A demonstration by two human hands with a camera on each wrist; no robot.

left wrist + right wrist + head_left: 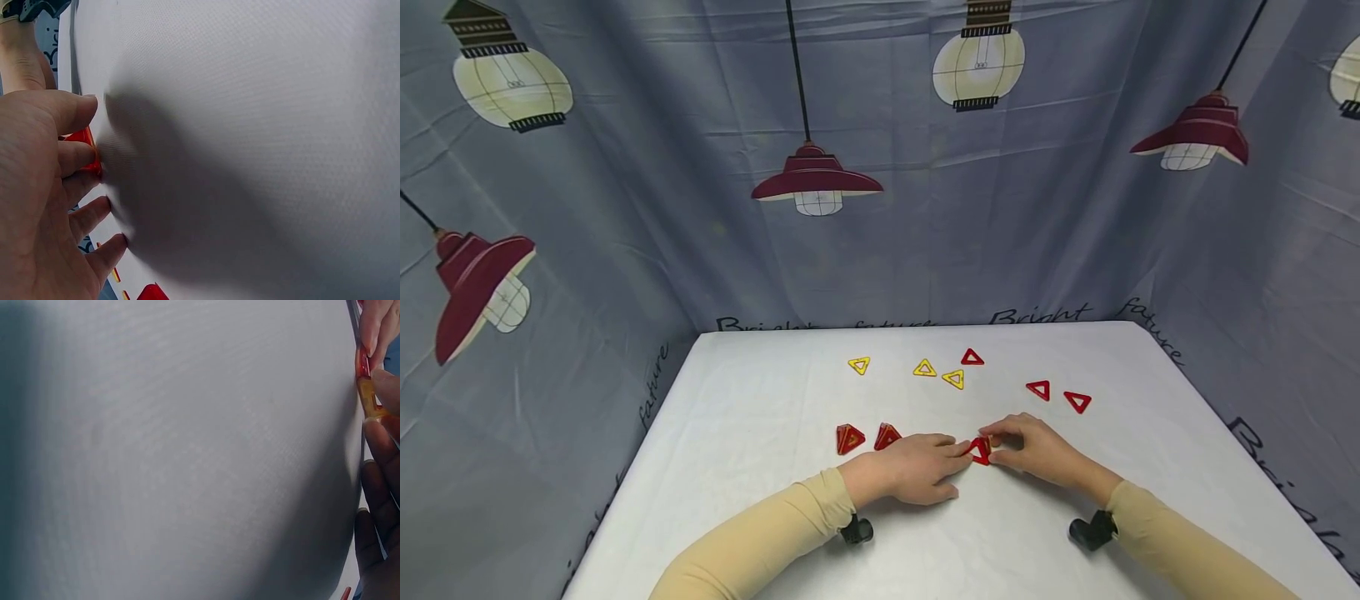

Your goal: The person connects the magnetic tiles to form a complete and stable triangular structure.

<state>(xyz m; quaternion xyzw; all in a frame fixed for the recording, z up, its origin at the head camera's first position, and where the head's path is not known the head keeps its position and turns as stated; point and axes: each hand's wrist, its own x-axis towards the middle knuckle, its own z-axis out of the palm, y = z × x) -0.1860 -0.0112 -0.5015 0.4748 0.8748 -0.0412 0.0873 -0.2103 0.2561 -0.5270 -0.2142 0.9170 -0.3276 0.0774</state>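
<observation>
Near the table's middle, a red triangular frame (981, 461) stands between both hands. My left hand (919, 472) lies low over the table with its fingers extended, the fingertips touching the red frame's left side; its thumb is apart. The left wrist view shows red plastic (79, 135) behind these fingers. From the other side, my right hand (1036, 450) pinches a yellow triangular frame (367, 395) between thumb and forefinger, against the red one. That yellow piece is mostly hidden in the head view. Left of the hands are two red pyramid-shaped pieces (850, 439), one partly behind my left hand.
Loose yellow triangular frames (925, 374) lie farther back on the white table (760, 417). Red triangular frames (1039, 384) lie at the back and right. Grey printed curtains (910, 250) surround the table's back and sides.
</observation>
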